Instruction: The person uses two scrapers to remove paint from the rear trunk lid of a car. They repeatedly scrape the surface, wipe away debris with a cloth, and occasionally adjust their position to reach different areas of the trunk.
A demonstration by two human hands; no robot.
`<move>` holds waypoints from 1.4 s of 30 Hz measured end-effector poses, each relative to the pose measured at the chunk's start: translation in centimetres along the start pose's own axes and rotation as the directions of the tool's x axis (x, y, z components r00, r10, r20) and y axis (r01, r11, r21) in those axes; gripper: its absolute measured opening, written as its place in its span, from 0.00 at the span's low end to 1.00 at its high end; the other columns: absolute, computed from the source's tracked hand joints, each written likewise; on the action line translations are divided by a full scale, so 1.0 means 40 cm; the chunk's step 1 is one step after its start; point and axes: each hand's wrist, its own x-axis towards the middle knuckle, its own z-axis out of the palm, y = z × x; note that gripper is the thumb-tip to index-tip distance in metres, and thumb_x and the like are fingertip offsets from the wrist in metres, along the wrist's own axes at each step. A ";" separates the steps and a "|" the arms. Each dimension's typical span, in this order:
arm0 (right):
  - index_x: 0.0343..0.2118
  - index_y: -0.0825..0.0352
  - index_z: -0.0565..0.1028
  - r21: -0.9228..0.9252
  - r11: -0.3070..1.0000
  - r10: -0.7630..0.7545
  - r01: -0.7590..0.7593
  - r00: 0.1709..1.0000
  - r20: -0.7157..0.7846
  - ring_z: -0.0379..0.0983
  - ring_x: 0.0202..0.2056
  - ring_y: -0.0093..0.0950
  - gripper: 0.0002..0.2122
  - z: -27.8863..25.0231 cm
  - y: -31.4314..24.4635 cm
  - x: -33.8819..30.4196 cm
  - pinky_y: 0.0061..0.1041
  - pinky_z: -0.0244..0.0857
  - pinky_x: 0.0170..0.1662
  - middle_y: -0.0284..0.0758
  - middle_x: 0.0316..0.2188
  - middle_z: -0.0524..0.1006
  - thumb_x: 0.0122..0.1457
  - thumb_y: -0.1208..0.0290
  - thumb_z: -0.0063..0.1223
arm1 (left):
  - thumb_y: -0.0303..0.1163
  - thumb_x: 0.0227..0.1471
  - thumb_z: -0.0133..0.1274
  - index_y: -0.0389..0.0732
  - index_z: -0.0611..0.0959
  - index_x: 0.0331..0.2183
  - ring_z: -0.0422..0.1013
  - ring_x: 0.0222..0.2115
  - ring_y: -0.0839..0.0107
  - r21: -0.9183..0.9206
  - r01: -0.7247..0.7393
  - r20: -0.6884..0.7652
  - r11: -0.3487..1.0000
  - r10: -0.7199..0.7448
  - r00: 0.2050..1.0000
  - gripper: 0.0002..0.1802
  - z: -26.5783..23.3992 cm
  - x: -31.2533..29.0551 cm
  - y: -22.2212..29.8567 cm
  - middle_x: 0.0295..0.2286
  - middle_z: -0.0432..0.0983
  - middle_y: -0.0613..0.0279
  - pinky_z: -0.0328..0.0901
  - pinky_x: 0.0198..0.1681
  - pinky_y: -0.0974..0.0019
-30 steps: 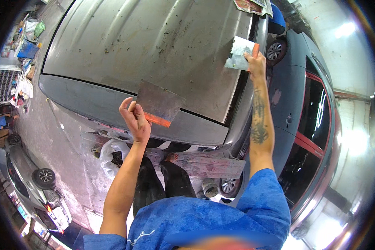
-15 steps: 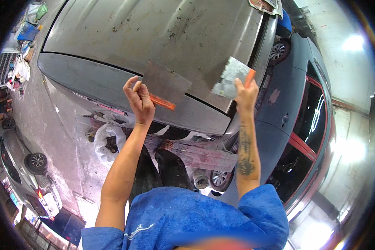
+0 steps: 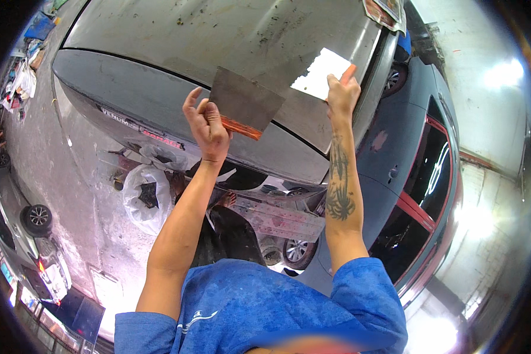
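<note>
My left hand (image 3: pixel 207 124) holds a wide metal scraper blade (image 3: pixel 243 100) by its orange grip, the blade raised over the grey car panel (image 3: pixel 230 35). My right hand (image 3: pixel 343 94) grips a second scraper (image 3: pixel 323 74) with an orange handle, its blade coated in pale filler. The two blades sit close together, almost touching, just above the panel's lower edge. Both of my forearms reach up from a blue shirt at the bottom.
The grey panel is dusty and spotted. A blue-grey car with a red stripe (image 3: pixel 419 177) stands to the right. A white plastic bag (image 3: pixel 144 194) lies on the concrete floor. Parked cars (image 3: pixel 23 230) line the left edge.
My right hand has come down and left from the panel's far edge toward my left hand. My left hand has lifted its scraper, so the two blades now meet.
</note>
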 end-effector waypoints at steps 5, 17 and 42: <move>0.20 0.74 0.70 -0.214 0.960 -0.171 0.182 0.983 0.067 0.71 0.21 0.37 0.07 0.283 -0.036 0.100 0.36 0.66 0.30 0.41 0.16 0.73 0.45 0.74 0.50 | 0.35 0.62 0.40 0.44 0.59 0.52 0.59 0.13 0.79 -0.175 0.132 0.029 0.976 -0.128 0.991 0.18 -0.006 -0.014 -0.026 0.27 0.63 0.66 0.58 0.11 0.74; 0.32 0.74 0.72 -0.154 0.987 -0.035 0.034 0.999 0.000 0.71 0.24 0.21 0.09 0.134 0.006 0.172 0.23 0.68 0.27 0.32 0.25 0.75 0.46 0.78 0.50 | 0.27 0.61 0.40 0.39 0.63 0.49 0.53 0.24 0.81 -0.026 -0.003 0.029 1.000 0.004 1.000 0.14 0.010 -0.021 -0.045 0.32 0.61 0.66 0.54 0.29 0.76; 0.35 0.73 0.72 0.238 0.958 0.172 -0.159 0.985 -0.033 0.72 0.20 0.23 0.10 0.063 0.038 0.353 0.20 0.64 0.17 0.32 0.24 0.74 0.47 0.81 0.53 | 0.26 0.60 0.43 0.37 0.62 0.48 0.66 0.22 0.72 0.139 -0.118 0.078 0.983 0.107 0.991 0.16 0.013 -0.019 -0.031 0.29 0.70 0.54 0.62 0.26 0.70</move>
